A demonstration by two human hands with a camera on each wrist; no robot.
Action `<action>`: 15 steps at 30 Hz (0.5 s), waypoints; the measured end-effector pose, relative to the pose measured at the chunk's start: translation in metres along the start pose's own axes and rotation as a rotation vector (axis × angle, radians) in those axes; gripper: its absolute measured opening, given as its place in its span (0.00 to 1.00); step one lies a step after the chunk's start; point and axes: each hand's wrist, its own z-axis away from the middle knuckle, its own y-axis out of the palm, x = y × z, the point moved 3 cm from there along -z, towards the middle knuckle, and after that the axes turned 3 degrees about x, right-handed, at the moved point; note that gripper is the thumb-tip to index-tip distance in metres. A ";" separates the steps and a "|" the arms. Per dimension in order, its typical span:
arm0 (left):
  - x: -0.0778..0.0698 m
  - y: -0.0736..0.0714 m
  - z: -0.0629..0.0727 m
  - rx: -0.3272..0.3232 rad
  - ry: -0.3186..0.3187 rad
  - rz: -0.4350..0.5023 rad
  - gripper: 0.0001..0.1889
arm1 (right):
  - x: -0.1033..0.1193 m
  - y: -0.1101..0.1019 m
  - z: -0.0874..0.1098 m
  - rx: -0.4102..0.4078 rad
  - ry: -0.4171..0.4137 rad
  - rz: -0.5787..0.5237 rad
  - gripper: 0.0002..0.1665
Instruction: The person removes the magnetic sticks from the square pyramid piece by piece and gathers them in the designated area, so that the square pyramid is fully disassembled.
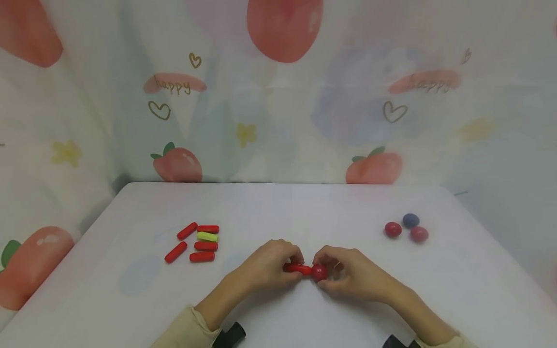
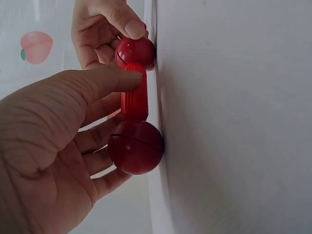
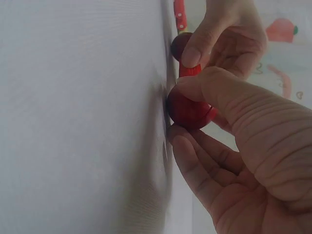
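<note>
Near the middle of the table, my left hand (image 1: 271, 265) pinches a short red rod (image 1: 298, 268) between thumb and fingers. At the rod's right end, my right hand (image 1: 359, 274) holds a glossy red ball (image 1: 319, 272) between thumb and fingers. The ball touches the rod end. In the left wrist view, a second red ball (image 2: 136, 151) with a seam line sits at the rod's other end, with left fingers behind it. The left hand hides that ball in the head view. The right wrist view shows the right thumb lying over the held ball (image 3: 189, 109).
Several red rods (image 1: 202, 257) and one yellow-green rod (image 1: 207, 236) lie on the left of the white table (image 1: 278, 208). Two reddish balls (image 1: 393, 229) and a blue ball (image 1: 411, 220) sit at the right. A patterned curtain (image 1: 278, 121) stands behind the table.
</note>
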 end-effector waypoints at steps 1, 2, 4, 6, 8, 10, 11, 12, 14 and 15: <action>-0.001 0.000 -0.001 0.000 0.001 -0.012 0.07 | 0.000 -0.001 0.000 -0.009 0.008 0.004 0.17; -0.002 0.000 -0.002 -0.005 0.005 -0.021 0.07 | 0.000 -0.002 0.000 -0.016 0.015 0.006 0.17; -0.003 -0.001 -0.003 -0.016 0.004 -0.037 0.06 | 0.000 -0.003 0.000 -0.026 0.025 0.007 0.18; -0.005 -0.001 -0.002 -0.022 0.001 -0.037 0.06 | 0.000 -0.003 -0.001 -0.030 0.032 0.005 0.19; -0.005 -0.001 -0.002 -0.021 -0.007 -0.034 0.06 | -0.001 -0.002 -0.002 -0.033 0.041 0.007 0.19; -0.006 0.000 -0.002 -0.016 -0.014 -0.035 0.06 | -0.001 -0.001 -0.002 -0.035 0.046 0.011 0.19; -0.006 0.000 -0.001 -0.017 -0.019 -0.046 0.06 | -0.001 -0.001 -0.002 -0.032 0.048 0.013 0.20; -0.006 0.000 -0.001 -0.017 -0.030 -0.067 0.06 | -0.001 0.000 -0.002 -0.028 0.049 0.015 0.20; -0.006 0.000 0.000 -0.022 -0.062 -0.093 0.07 | -0.001 0.001 -0.001 -0.018 0.049 0.018 0.20; -0.006 -0.001 0.001 -0.021 -0.083 -0.105 0.07 | -0.001 0.000 -0.001 -0.012 0.051 0.024 0.20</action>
